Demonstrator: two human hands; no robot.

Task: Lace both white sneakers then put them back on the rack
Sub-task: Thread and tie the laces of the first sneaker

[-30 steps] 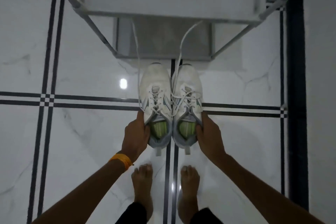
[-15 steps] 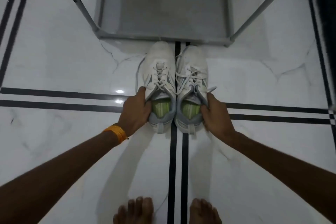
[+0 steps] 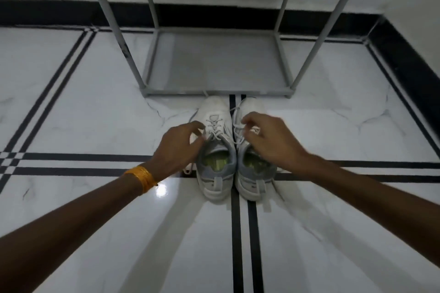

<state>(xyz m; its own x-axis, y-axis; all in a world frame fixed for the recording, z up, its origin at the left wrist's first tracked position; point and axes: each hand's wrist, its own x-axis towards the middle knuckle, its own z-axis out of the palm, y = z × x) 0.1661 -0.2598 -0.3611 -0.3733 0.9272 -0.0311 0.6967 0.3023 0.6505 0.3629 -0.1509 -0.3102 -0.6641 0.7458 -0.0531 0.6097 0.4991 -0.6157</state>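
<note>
Two white sneakers with grey heels and green insoles stand side by side on the floor, toes toward the rack. The left sneaker (image 3: 215, 110) is partly laced, and a loose lace end (image 3: 188, 170) lies on the tile by its left side. My left hand (image 3: 179, 144) is at that shoe's left side by the eyelets, fingers apart and gripping nothing I can make out. Over the right sneaker (image 3: 252, 105), my right hand (image 3: 269, 140) curls down with thumb and forefinger pinched on its loose lace (image 3: 237, 129).
The grey metal rack (image 3: 214, 92) stands just beyond the toes, its lower shelf (image 3: 214, 59) bare. A white wall with a black skirting (image 3: 214, 16) runs behind it and along the right. The floor is glossy white marble with black stripes (image 3: 71, 163).
The sneakers have been set down on the floor in front of the rack. Both hands let go of the collars and moved forward onto the laces. The camera dropped lower and closer.
</note>
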